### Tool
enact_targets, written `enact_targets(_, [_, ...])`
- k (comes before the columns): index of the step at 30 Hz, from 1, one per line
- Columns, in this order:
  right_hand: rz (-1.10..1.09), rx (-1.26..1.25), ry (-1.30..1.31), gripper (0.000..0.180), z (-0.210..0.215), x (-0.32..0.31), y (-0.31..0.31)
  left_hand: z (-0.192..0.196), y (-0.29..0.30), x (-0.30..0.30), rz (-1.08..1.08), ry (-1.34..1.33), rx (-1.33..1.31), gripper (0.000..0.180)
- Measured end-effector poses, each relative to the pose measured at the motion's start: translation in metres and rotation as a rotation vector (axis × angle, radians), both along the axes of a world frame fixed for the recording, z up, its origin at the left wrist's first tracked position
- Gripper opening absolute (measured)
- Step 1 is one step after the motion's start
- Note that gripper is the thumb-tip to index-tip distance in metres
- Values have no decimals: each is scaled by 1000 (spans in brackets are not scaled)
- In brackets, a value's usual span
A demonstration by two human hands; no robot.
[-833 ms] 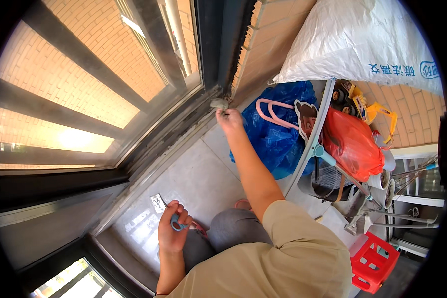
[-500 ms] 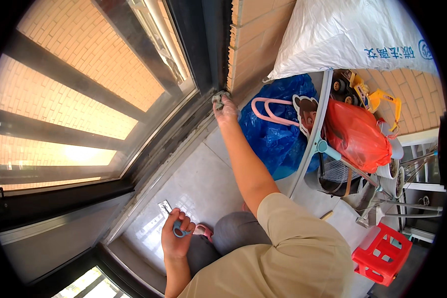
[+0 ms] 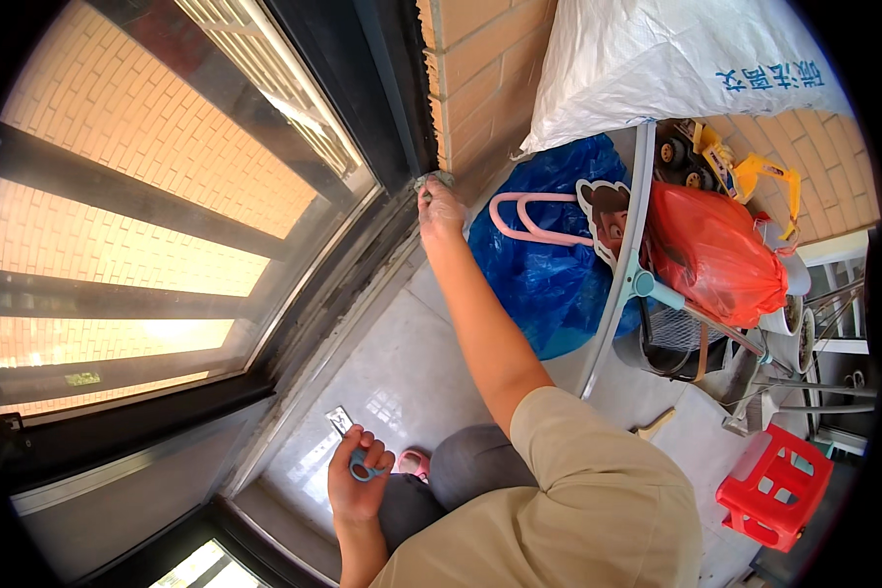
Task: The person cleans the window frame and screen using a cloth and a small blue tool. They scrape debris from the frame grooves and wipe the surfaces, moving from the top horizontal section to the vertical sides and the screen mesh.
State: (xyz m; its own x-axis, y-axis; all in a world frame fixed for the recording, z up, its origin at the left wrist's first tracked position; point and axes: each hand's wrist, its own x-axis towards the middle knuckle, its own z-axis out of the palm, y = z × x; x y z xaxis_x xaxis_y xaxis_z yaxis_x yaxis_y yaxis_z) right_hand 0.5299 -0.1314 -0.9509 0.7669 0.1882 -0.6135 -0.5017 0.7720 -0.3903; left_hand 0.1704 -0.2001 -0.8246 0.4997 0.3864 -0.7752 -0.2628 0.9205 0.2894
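Note:
My right arm stretches out to the corner where the dark window frame (image 3: pixel 377 93) meets the tiled wall (image 3: pixel 485 73). There my right hand (image 3: pixel 443 211), whitish over the fingers, is closed on a grey crumpled lump (image 3: pixel 431 180), pressed against the foot of the frame. Whether the lump is cloth or putty I cannot tell. Lower down, my left hand (image 3: pixel 355 480) is closed round the blue looped handle of a small scraper (image 3: pixel 340 420). Its flat metal blade points up and away, above the floor and touching nothing.
A dirty sill track (image 3: pixel 338 304) runs along the glass. To the right are a blue plastic bag (image 3: pixel 549 294), a pale metal frame (image 3: pixel 612 304), a red bag (image 3: pixel 715 255), a toy excavator (image 3: pixel 755 176), a white sack (image 3: pixel 676 69), a brush (image 3: pixel 655 423) and a red stool (image 3: pixel 776 487).
My right hand with the grey lump has moved slightly up along the corner. The left hand still holds the scraper, a little lower in the picture; the whole view has shifted a bit.

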Motion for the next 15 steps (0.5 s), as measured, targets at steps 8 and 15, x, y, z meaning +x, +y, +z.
enact_targets(8, [-122,-211,136,23,-24,6,21,-3,1,7,-31,22,43,5])
enact_targets(15, [10,-62,366,27,15,18,4,3,-6,2,-39,-21,56,4])
